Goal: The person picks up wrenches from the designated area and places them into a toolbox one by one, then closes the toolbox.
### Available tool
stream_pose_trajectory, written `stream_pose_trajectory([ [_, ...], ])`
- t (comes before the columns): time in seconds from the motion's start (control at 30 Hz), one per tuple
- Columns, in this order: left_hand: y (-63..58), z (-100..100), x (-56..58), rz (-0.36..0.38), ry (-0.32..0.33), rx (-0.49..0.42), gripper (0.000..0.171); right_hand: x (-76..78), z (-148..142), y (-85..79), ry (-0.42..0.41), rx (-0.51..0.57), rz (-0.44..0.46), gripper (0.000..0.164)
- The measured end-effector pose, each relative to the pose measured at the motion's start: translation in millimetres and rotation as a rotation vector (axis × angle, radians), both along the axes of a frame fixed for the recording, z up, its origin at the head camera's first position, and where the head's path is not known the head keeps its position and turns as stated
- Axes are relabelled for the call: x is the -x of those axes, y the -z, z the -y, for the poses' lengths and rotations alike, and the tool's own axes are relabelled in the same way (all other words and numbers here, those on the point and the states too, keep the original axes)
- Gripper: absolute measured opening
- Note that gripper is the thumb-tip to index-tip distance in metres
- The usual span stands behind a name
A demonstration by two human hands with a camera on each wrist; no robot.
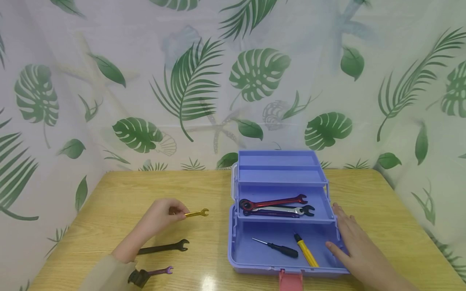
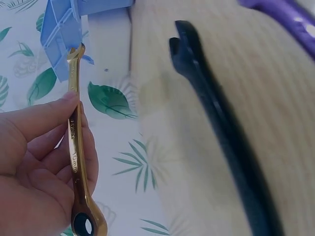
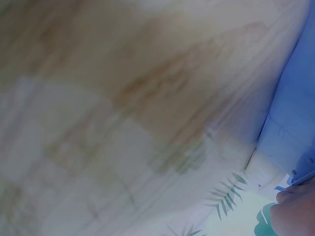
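Observation:
A gold combination wrench [image 1: 197,213] is pinched between the thumb and fingers of my left hand [image 1: 165,216], above the left part of the table. In the left wrist view the gold wrench [image 2: 75,142] shows its ring end low and its open end up. My right hand [image 1: 358,242] rests against the right wall of the blue toolbox [image 1: 255,268], fingers extended. The toolbox's middle tray [image 1: 316,194] holds a red wrench [image 1: 276,202], a silver wrench [image 1: 298,210] and dark ones. A black screwdriver [image 1: 282,249] and a yellow-handled tool [image 1: 306,250] lie in the bottom.
On the wooden table [image 1: 204,186], a black wrench [image 1: 165,246] and a purple wrench [image 1: 160,271] lie left of the toolbox, near my left forearm. The toolbox's upper tray [image 1: 278,176] is raised at the back. A pink latch [image 1: 291,280] hangs at its front. A leaf-patterned cloth [image 1: 204,81] stands behind.

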State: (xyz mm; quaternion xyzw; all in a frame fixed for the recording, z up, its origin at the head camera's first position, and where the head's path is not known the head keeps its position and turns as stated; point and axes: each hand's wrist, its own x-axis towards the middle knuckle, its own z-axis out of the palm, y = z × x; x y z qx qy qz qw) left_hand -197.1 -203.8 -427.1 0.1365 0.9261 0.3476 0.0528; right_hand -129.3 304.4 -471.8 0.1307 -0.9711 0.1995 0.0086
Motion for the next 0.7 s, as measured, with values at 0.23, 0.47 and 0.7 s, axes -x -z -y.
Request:
stream_pose_trajectory([
  [0.23,-14.5,-13.0,10.2,-0.027,0.049,-0.002,0.006,0.7,0.3,-0.6,0.004,0.008,0.020,0.094],
  [0.47,-26.8,-28.0,19.7,-0.049,0.074,0.010,0.007,0.7,-0.9,-0.1,0.012,0.018,0.036,0.095],
  [0.7,-37.8,-49.7,22.9,-0.092,0.131,0.008,0.008,0.7,-0.8,-0.2,0.012,0.016,0.036,0.095],
])
